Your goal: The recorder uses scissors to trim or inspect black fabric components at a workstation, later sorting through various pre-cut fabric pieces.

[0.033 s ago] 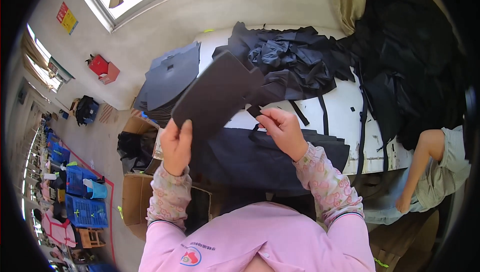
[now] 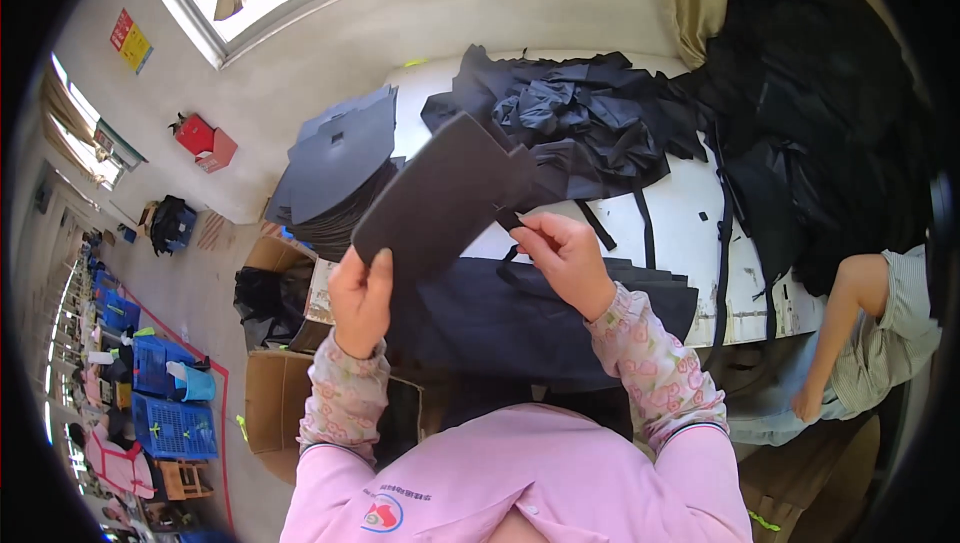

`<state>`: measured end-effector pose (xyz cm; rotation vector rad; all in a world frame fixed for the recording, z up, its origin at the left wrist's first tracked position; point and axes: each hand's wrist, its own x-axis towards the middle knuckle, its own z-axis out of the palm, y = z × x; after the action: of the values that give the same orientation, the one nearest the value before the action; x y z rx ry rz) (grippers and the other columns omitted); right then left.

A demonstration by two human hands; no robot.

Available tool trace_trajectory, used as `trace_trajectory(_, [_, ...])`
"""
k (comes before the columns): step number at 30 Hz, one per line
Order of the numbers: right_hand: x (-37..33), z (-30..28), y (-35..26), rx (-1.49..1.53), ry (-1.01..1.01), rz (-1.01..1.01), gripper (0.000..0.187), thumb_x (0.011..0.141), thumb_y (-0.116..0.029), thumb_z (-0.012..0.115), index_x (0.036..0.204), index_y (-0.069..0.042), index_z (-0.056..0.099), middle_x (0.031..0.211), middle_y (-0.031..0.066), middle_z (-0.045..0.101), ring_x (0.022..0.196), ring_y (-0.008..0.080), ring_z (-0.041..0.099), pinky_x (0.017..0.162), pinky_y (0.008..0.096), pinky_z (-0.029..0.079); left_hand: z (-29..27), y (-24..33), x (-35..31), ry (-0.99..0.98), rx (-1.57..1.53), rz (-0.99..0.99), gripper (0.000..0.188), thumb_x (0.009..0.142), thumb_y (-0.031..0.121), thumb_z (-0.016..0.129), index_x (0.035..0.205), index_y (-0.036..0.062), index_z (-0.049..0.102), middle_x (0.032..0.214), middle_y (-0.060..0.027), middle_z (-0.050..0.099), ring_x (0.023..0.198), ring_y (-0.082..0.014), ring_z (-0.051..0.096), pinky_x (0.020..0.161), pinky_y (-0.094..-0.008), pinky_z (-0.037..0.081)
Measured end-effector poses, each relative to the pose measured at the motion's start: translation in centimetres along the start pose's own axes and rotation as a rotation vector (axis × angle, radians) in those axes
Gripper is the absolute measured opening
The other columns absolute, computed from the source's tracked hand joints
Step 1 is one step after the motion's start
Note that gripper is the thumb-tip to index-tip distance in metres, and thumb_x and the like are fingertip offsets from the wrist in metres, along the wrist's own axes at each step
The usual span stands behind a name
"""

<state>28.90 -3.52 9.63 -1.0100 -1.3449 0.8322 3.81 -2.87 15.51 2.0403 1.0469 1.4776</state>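
Observation:
A stiff dark grey panel [image 2: 440, 198] with rounded corners is tilted up over the near edge of the table. Its lower left corner is gripped by my left hand [image 2: 362, 298], thumb on top. Beside the panel's right edge, my right hand [image 2: 567, 258] pinches a short black strap [image 2: 508, 217] between thumb and fingers. Whether that strap is joined to the panel, I cannot tell. Beneath both hands, dark fabric pieces [image 2: 560, 308] lie along the table's near edge. A stack of dark grey panels [image 2: 335, 168] stands beyond my left hand.
Crumpled black fabric [image 2: 600, 108] covers the far part of the white table [image 2: 690, 233]. More black cloth [image 2: 820, 113] is heaped at the right. A co-worker's arm [image 2: 838, 333] shows at right. Cardboard boxes [image 2: 275, 398] and blue crates [image 2: 175, 428] stand at left.
The panel and my left hand have shifted slightly to the right, and the panel's top edge sits a little lower. My right hand stays nearly in place, still pinching the strap.

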Motion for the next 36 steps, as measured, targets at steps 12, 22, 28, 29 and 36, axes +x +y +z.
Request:
trace_trajectory(12, [-0.6,-2.0,0.3,-0.289,0.143,-0.105,0.008,0.085,-0.004,0.069,0.090,0.002,0.069,0.075,0.0058,0.060,0.056,0.0084,0.050,0.051,0.0237,0.037,2.0,-0.6,-2.6,-0.154,-0.152,-0.022,0.028,0.097,0.009,0.056,0.120,-0.0062,0.062,0.092,-0.0051,0.066,0.076,-0.0094,0.055,0.067,-0.0228,0.044])
trace_trajectory(22, [-1.9,-1.5,1.9,-0.109,-0.041,-0.189,0.011,0.085,-0.001,0.065,0.096,0.002,0.068,0.088,0.0120,0.063,0.073,0.0236,0.063,0.062,0.0282,0.048,4.0,-1.0,-0.6,-0.554,-0.255,0.049,0.077,0.081,0.049,0.075,0.139,0.0038,0.050,0.133,-0.0135,0.050,0.099,-0.0211,0.059,0.085,-0.0332,0.049])
trace_trajectory(28, [-2.6,-4.5,1.9,0.089,-0.431,-0.003,0.032,0.095,-0.023,0.060,0.116,0.002,0.061,0.116,0.0079,0.063,0.105,0.0135,0.058,0.090,0.0290,0.047,9.1,-2.4,-1.4,-0.276,-0.130,0.216,0.034,0.078,0.010,0.078,0.111,0.0076,0.071,0.101,-0.0077,0.063,0.087,-0.0218,0.061,0.076,-0.0333,0.050])
trace_trajectory(29, [-2.5,-5.3,0.5,0.431,-0.435,0.338,0.036,0.096,-0.024,0.061,0.120,0.002,0.059,0.114,0.0070,0.062,0.103,0.0125,0.058,0.089,0.0282,0.047,9.1,-2.2,-0.6,-0.252,-0.005,0.331,0.028,0.078,0.010,0.078,0.105,0.0078,0.072,0.096,-0.0059,0.064,0.084,-0.0221,0.060,0.074,-0.0338,0.049])
trace_trajectory(36, [0.5,-7.8,-3.9,0.311,-0.681,0.665,0.030,0.092,-0.007,0.065,0.121,0.001,0.061,0.108,0.0027,0.068,0.097,0.0086,0.060,0.087,0.0249,0.048,8.9,-1.2,2.4,-0.301,0.044,0.477,0.015,0.077,0.004,0.075,0.089,0.0048,0.067,0.086,-0.0076,0.063,0.076,-0.0244,0.061,0.069,-0.0344,0.048])
